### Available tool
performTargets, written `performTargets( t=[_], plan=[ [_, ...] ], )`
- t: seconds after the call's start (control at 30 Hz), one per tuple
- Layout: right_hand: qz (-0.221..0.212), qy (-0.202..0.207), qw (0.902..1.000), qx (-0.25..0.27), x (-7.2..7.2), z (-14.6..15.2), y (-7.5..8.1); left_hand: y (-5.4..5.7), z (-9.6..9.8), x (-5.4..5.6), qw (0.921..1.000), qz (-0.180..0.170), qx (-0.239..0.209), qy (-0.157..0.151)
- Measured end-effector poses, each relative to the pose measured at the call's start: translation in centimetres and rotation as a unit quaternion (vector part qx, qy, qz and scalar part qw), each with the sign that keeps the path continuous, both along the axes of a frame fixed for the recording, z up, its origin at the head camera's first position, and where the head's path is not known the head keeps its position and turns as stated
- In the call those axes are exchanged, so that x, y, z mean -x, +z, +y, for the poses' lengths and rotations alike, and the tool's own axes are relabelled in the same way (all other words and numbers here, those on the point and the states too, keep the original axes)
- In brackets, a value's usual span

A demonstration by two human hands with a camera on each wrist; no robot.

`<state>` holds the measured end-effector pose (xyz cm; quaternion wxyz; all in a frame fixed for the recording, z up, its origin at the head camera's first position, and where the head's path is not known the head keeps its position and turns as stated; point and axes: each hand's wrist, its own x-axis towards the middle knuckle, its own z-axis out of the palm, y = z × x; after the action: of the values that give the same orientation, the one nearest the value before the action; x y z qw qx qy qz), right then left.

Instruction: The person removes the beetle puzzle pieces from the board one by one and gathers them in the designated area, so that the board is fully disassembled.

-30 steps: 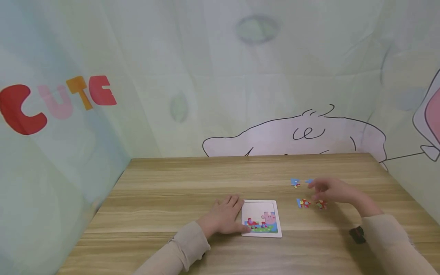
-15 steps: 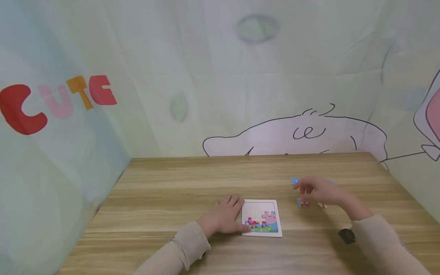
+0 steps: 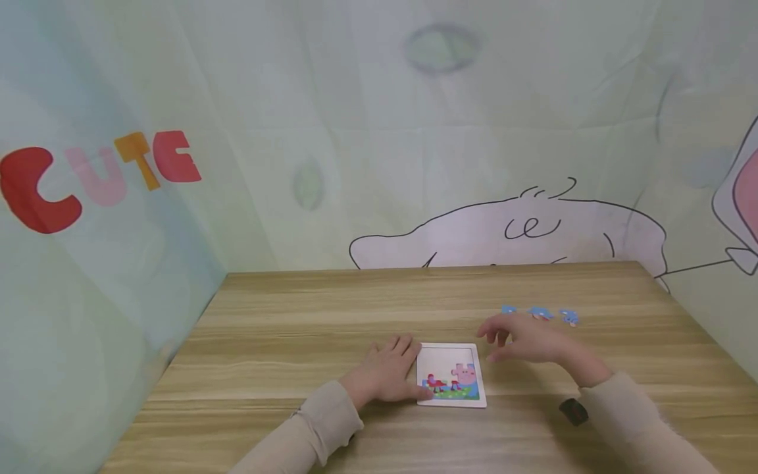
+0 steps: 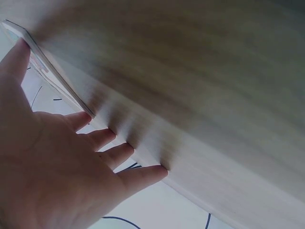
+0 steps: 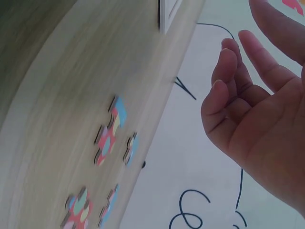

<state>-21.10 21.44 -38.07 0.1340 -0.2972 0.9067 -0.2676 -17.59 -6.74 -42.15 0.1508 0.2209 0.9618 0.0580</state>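
A square white-rimmed jigsaw tray (image 3: 441, 359) lies in front of me, its lower part filled with cartoon pieces; a pink pig-face piece (image 3: 464, 374) sits at its right side. My left hand (image 3: 387, 375) lies spread on the table at the tray's left, its thumb on the tray's lower left corner. In the head view my right hand (image 3: 524, 339) hovers just right of the tray, fingers loosely bent. The right wrist view shows nothing between thumb and fingers. Loose red-and-blue jigsaw pieces (image 5: 106, 140) lie below this hand, which hides some of them in the head view.
Behind the right hand, a row of blue jigsaw pieces (image 3: 540, 313) lies on the wooden table (image 3: 296, 316). Another red piece (image 5: 78, 210) shows in the right wrist view. A small black item (image 3: 574, 411) is at the right cuff. A printed curtain (image 3: 266, 164) hangs behind the table.
My right hand has moved left from over the loose pieces toward the tray, uncovering the blue pieces at the back. The left hand and tray have stayed in place.
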Motion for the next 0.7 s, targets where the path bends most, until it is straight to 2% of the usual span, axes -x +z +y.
performTargets(
  t=[0.3,0.7],
  plan=[
    [-0.041,0.029,0.9980,0.038,-0.1,-2.3,-1.2,0.0,-0.1,0.0,1.0000,-0.001,0.000,0.000],
    [-0.075,0.038,0.9963,0.019,-0.1,-4.1,-1.8,-0.3,-0.1,0.2,1.0000,0.001,-0.003,-0.002]
  ],
)
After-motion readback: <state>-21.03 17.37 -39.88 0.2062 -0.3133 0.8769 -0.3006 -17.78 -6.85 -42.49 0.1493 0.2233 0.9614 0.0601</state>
